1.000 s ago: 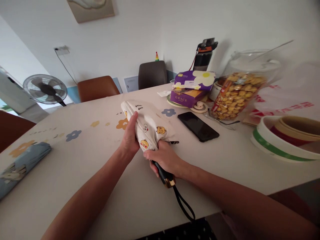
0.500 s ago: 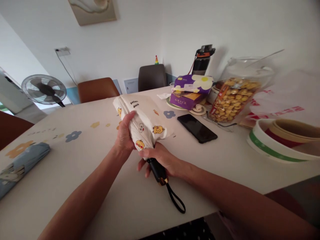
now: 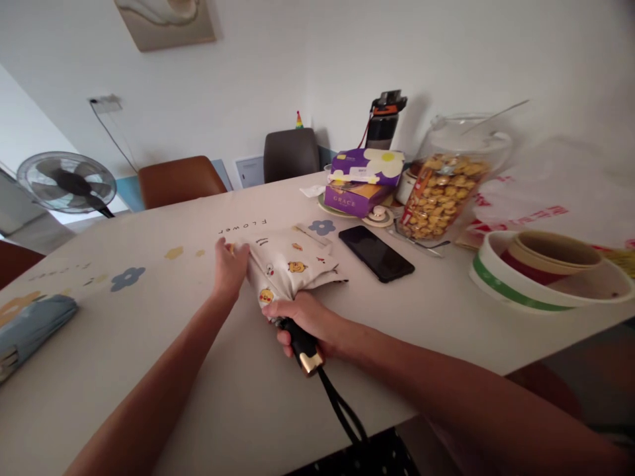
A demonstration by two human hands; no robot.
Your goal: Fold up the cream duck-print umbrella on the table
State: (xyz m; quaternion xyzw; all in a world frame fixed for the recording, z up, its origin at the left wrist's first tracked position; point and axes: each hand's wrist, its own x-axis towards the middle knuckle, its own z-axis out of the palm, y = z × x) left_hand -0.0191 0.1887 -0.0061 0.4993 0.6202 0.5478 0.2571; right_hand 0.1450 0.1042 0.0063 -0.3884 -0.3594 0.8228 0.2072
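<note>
A folded cream umbrella (image 3: 290, 262) printed with small yellow cartoon faces lies on the white table (image 3: 149, 344). My right hand (image 3: 303, 318) is wrapped round its black handle (image 3: 303, 347), which ends in a gold cap and a black wrist loop (image 3: 342, 410) hanging over the table's near edge. My left hand (image 3: 229, 268) grips the loose canopy fabric at the umbrella's left side, fingers closed on the cloth.
A black phone (image 3: 376, 252) lies just right of the umbrella. Behind it are a purple box (image 3: 364, 178), a jar of snacks (image 3: 446, 185) and a dark bottle (image 3: 384, 119). Stacked bowls (image 3: 546, 268) sit at the right, a blue folded umbrella (image 3: 30, 327) at the far left. Chairs (image 3: 173, 180) and a fan (image 3: 67, 182) stand beyond.
The umbrella has come down from a raised tilt to lie flat on the table. My left hand slid from its middle to the canopy's left edge; my right hand keeps the handle.
</note>
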